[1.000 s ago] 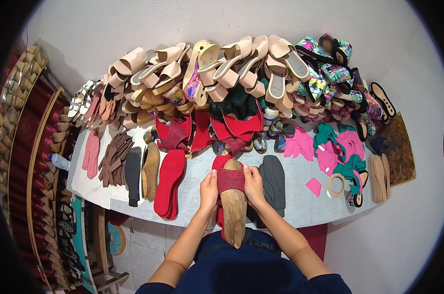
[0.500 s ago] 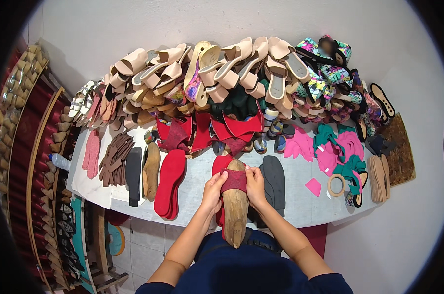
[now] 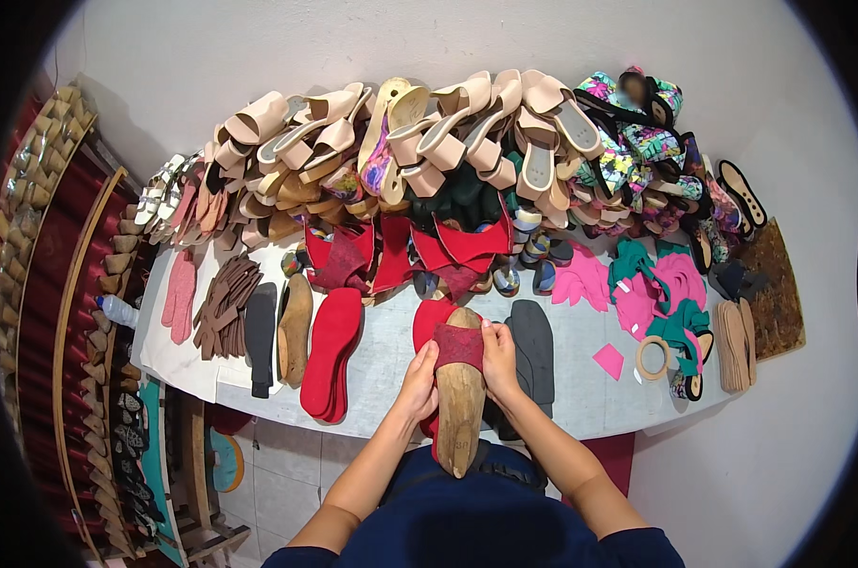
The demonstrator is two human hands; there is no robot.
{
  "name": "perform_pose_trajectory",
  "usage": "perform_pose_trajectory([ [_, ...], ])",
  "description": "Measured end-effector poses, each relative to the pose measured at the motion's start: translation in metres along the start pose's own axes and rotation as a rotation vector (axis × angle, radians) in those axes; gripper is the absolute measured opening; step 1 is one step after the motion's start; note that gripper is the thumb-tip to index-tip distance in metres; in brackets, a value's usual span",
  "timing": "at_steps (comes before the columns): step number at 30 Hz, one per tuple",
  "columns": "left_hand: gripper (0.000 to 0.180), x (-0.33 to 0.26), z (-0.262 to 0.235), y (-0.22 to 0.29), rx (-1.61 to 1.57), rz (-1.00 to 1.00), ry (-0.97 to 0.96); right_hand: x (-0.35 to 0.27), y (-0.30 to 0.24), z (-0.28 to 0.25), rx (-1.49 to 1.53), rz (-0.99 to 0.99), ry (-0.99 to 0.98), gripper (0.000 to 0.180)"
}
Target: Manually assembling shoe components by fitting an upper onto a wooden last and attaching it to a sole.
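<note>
A wooden shoe last [image 3: 460, 407] points its heel end toward me, with a dark red patterned strap [image 3: 458, 346] lying across it near the toe end. My left hand [image 3: 418, 381] grips its left side, the thumb beside the strap's edge. On the other side my right hand [image 3: 499, 362] is closed, thumb up at the strap's right edge. The fingers under the last are hidden. Red sole pieces [image 3: 433, 317] show behind and below the last. To the right of my right hand lie dark grey soles [image 3: 531, 346].
A stack of red soles [image 3: 330, 355], a second wooden last [image 3: 294, 327] and brown straps [image 3: 228, 308] lie to the left. Finished sandals [image 3: 457, 123] pile up along the wall. Pink and green pieces [image 3: 670, 284], a tape roll [image 3: 652, 358] and tan soles [image 3: 735, 346] lie right.
My left hand has slid slightly down along the last, and its thumb has moved off the strap's top corner. My right hand stays at the strap's right edge.
</note>
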State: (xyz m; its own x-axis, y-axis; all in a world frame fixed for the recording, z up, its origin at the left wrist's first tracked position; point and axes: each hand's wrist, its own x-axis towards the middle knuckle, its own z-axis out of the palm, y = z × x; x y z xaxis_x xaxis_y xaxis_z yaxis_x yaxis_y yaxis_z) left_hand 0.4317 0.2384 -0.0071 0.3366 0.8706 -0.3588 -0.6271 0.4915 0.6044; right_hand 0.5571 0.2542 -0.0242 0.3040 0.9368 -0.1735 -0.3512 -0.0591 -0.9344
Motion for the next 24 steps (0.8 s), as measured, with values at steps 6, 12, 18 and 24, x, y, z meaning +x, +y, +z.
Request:
perform_pose_trajectory([
  [6, 0.054, -0.006, -0.006, -0.005, -0.043, -0.048, -0.039, -0.003, -0.004, 0.001, 0.048, 0.044, -0.023, 0.023],
  [12, 0.052, -0.030, -0.028, -0.030, -0.152, -0.064, -0.141, -0.001, -0.006, -0.003, 0.072, 0.084, -0.039, 0.021],
  [18, 0.043, -0.046, -0.032, -0.021, 0.242, -0.047, -0.009, 0.000, -0.005, -0.002, 0.085, 0.102, -0.049, 0.020],
  [24, 0.037, -0.037, -0.034, -0.032, 0.448, 0.025, 0.079, 0.003, -0.002, -0.006, 0.105, 0.103, -0.032, 0.020],
])
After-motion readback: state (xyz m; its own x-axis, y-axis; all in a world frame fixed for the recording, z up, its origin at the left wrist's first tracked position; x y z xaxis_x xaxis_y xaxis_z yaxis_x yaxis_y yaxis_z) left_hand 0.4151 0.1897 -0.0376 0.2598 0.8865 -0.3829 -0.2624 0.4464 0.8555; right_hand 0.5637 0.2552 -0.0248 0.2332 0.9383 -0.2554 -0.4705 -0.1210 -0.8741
